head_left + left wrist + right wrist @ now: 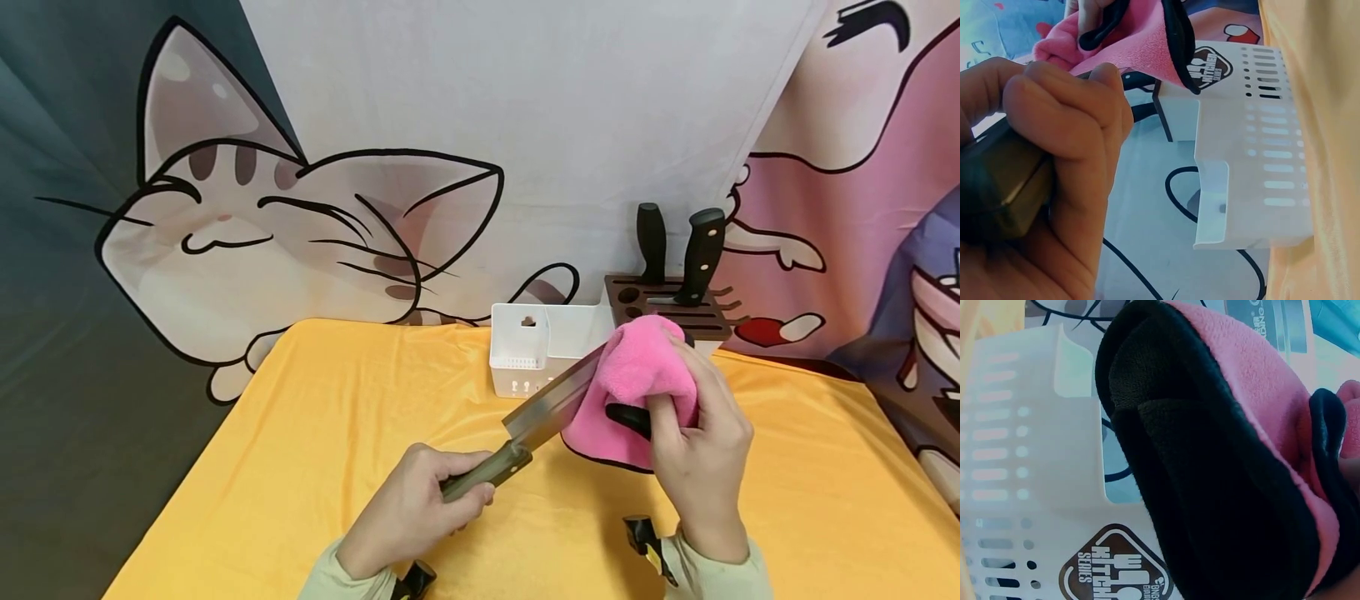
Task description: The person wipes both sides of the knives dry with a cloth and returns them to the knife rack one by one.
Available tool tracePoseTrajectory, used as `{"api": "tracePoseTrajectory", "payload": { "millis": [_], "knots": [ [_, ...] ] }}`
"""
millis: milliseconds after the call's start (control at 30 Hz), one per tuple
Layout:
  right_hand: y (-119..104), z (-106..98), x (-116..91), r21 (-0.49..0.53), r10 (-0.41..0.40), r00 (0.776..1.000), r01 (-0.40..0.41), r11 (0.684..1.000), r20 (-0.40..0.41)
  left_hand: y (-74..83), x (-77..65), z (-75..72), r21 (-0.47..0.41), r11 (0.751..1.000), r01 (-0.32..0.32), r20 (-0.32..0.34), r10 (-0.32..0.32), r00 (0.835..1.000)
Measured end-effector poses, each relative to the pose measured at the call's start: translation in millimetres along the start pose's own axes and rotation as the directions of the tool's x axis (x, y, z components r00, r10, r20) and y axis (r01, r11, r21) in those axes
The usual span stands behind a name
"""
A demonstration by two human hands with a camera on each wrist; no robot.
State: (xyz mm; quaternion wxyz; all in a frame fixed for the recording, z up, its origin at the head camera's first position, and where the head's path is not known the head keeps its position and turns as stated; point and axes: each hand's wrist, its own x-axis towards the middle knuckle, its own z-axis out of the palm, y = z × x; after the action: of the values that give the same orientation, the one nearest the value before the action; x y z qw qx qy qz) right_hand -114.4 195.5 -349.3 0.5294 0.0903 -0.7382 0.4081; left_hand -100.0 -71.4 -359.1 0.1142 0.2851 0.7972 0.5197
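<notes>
A left hand [420,508] grips a cleaver [551,404] by the handle above the yellow bench [300,433] while the right hand [693,446] pinches a pink cloth [637,371] around its blade (mid-wipe); next likely calls for sliding the cloth off the blade

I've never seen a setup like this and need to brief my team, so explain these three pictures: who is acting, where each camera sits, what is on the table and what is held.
No machine here: a person works with two bare hands. The wide picture comes from a camera on the head; the two close ones come from cameras on each wrist. The left hand holds a cleaver in a firm grip on its handle. The right hand holds a pink cloth folded over the blade. On the yellow tablecloth stand a white plastic basket and a brown knife block with two black-handled knives in it.
</notes>
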Motion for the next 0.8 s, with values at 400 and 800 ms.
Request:
{"api": "tracePoseTrajectory", "payload": {
  "millis": [400,800],
  "knots": [
    [-14,1,6,-0.04,0.04,0.999,-0.039,0.998,0.026,-20.0,-0.5,2.1,-0.096,0.995,-0.026,-0.027,0.024,0.999],
    [0,2,-1,-0.072,0.054,0.991,-0.045,0.996,0.121,-21.6,0.9,1.0,-0.152,0.987,-0.058,-0.086,0.046,0.995]
  ]
}}
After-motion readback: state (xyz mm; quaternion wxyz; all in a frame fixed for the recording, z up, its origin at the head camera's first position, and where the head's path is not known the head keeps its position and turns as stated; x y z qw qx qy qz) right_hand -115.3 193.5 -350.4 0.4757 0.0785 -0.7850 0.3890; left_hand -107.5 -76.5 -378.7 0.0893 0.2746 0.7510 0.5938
